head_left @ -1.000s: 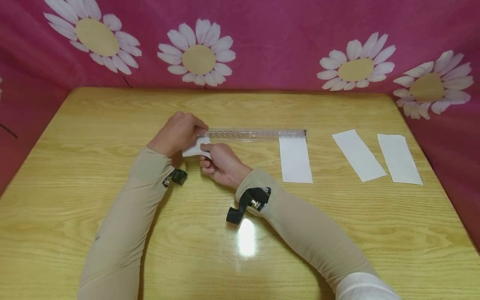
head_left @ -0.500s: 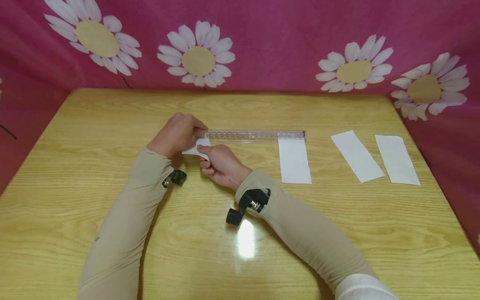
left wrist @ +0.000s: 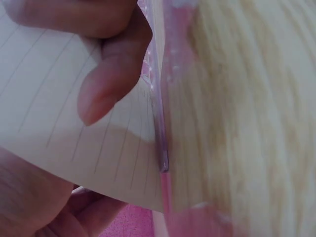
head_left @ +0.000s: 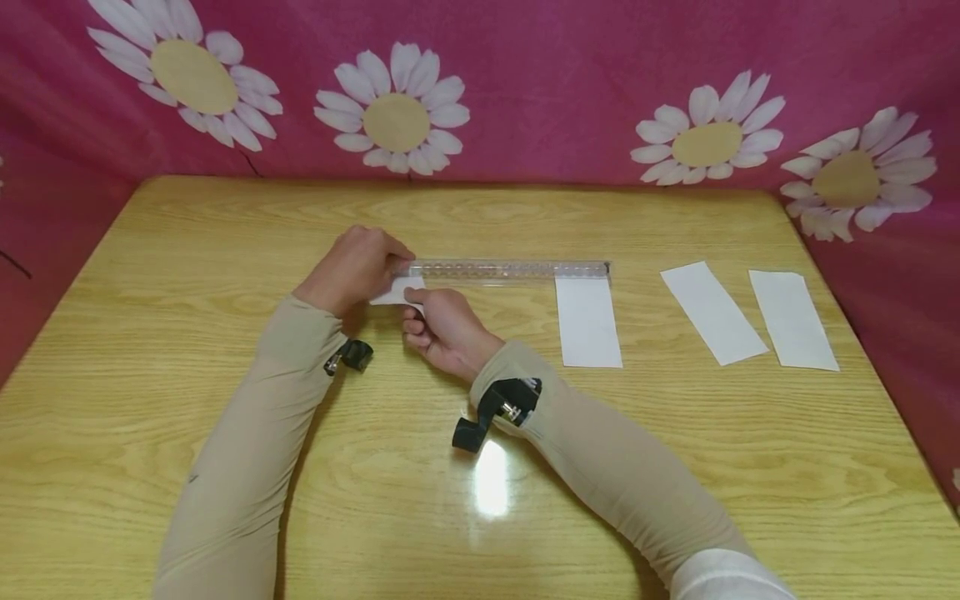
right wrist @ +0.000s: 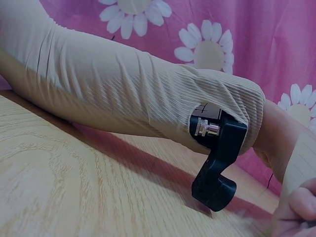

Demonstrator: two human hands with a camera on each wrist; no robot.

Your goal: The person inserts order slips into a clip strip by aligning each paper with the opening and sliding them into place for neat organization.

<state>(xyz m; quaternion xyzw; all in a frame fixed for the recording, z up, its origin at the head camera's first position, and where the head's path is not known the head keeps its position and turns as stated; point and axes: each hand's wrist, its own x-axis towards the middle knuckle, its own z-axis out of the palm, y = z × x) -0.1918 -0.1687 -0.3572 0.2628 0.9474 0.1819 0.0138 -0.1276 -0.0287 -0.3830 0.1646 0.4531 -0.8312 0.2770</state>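
In the head view my left hand holds down the left end of a clear plastic ruler. Just below it, my right hand pinches a strip of white paper between thumb and curled fingers. The strip's upper edge lies at the ruler. Close up in the left wrist view, the paper shows ruled lines and bends beside the ruler edge, with a bent thumb over it. Most of my left fingers are hidden in the head view. The right wrist view catches only the paper's edge and some fingertips.
A white paper strip has its top under the ruler's right end. Two more, a slanted strip and another strip, lie farther right on the wooden table. Flowered pink cloth hangs behind.
My right thumb and the pinched paper have shifted slightly to the right, and the paper's lower edge bends differently. The left hand and the ruler stay in place.
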